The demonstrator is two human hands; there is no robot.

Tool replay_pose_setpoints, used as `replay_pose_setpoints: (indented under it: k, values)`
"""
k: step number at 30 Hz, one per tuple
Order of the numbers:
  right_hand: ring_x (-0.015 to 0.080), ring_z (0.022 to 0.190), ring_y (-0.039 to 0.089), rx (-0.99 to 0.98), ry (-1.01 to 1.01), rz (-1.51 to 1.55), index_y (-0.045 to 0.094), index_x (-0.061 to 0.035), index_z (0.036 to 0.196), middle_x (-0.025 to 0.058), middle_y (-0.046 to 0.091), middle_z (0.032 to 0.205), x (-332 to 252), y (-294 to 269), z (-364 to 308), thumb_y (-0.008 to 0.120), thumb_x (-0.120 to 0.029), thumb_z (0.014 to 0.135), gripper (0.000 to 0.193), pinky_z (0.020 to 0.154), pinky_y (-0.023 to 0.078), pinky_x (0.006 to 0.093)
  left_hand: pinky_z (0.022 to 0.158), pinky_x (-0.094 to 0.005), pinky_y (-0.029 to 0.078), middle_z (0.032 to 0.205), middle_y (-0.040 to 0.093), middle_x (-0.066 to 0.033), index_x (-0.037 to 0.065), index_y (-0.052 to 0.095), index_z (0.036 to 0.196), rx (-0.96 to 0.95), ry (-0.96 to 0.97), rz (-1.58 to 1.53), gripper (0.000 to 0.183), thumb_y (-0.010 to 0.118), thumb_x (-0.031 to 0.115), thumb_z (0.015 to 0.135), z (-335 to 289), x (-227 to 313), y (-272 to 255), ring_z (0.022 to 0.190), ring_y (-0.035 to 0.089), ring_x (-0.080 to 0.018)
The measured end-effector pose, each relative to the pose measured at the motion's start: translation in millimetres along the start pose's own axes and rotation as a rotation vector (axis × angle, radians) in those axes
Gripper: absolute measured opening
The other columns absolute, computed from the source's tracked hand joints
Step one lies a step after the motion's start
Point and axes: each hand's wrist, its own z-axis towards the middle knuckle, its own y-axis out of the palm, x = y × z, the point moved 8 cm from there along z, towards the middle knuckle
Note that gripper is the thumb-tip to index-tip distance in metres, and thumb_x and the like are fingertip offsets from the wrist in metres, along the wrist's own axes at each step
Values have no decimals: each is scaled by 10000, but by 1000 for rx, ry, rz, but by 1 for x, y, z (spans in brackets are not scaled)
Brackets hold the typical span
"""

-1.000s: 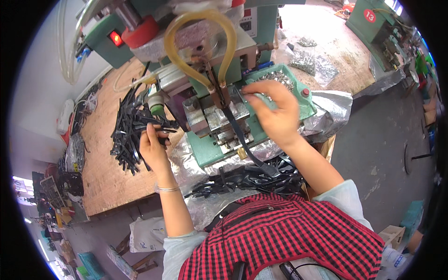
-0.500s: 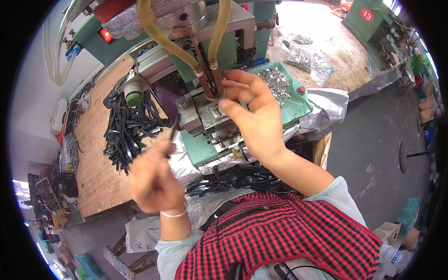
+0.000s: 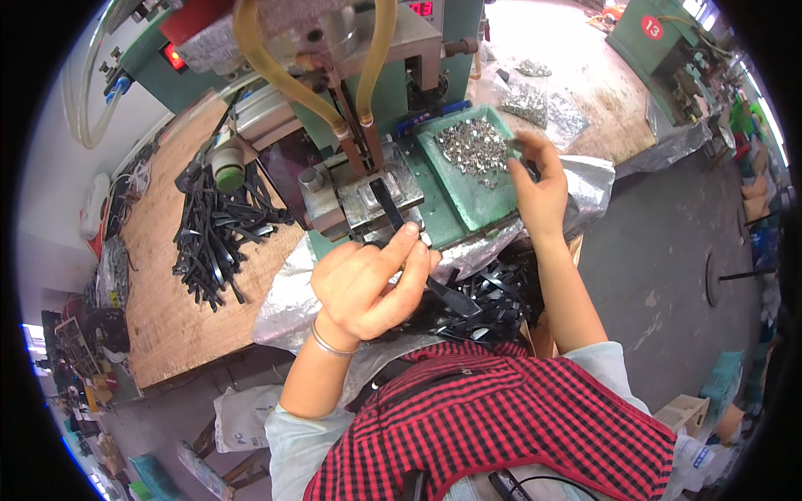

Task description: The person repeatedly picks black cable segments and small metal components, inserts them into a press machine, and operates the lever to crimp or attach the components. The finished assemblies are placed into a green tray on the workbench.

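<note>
My left hand (image 3: pixel 368 288) is closed in a pinch on a flat black strip (image 3: pixel 387 204). One end of the strip lies on the metal fixture (image 3: pixel 355 209), just below two copper-coloured electrodes (image 3: pixel 365 159) of the machine. Its other end slants out past my fingers toward my body. My right hand (image 3: pixel 541 188) hovers at the right rim of a green tray (image 3: pixel 464 204), fingers curled, with a gap between thumb and forefinger. Small shiny metal pieces (image 3: pixel 472 149) are heaped inside that tray. No piece shows in my right hand.
A pile of black strips (image 3: pixel 213 234) lies on the wooden table (image 3: pixel 167 326) at the left. More black strips (image 3: pixel 501 292) sit on silver sheeting below the machine. Yellowish hoses (image 3: pixel 288 71) hang above the fixture. Bags of metal pieces (image 3: pixel 526 104) lie behind the tray.
My right hand has left the electrodes and moved right to the tray. My left hand has come up and right, bringing the black strip onto the fixture. The view has shifted slightly.
</note>
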Motion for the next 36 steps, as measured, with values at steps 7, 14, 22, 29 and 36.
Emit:
replay_pose_setpoints:
  k: [7, 14, 22, 29, 36]
  values:
    - [354, 1050, 636, -128, -275, -564, 758, -103, 936, 113, 677, 961, -25, 32, -20, 814, -145, 805, 148, 1075, 480, 465, 494, -263, 442, 1077, 784, -139, 84, 777, 1000, 16, -98, -26, 250, 882, 72, 774, -7, -4, -6, 573, 613, -125]
    - [354, 937, 676, -10, -314, -663, 743, -101, 898, 98, 711, 925, -24, 25, -20, 791, -152, 850, 85, 959, 538, 450, 554, -282, 479, 1147, 788, -95, 91, 766, 1090, -67, -353, 56, 310, 833, 34, 793, -45, 13, -62, 634, 640, -149]
    - [267, 846, 762, 7, -160, -329, 764, -60, 1002, 118, 775, 902, -34, 22, -14, 755, -99, 900, 110, 781, 573, 372, 804, -276, 527, 1019, 744, -63, -36, 730, 1127, 255, -832, 470, 147, 704, 0, 986, -77, -114, -176, 878, 659, -132]
    - [283, 910, 732, -47, -158, -253, 764, -42, 1019, 124, 762, 974, -31, 30, -17, 749, -57, 885, 136, 830, 554, 383, 798, -471, 537, 1013, 640, -122, 64, 765, 859, -527, -1096, 1130, 353, 805, 414, 857, -220, -243, -97, 955, 659, -341]
    - [260, 935, 714, 78, -195, -377, 759, -4, 1035, 116, 754, 975, -25, -48, -47, 737, -11, 905, 132, 866, 536, 354, 726, -432, 539, 877, 716, -150, 13, 754, 798, -411, -1518, 602, 358, 809, 363, 844, -261, -232, -105, 769, 696, -307]
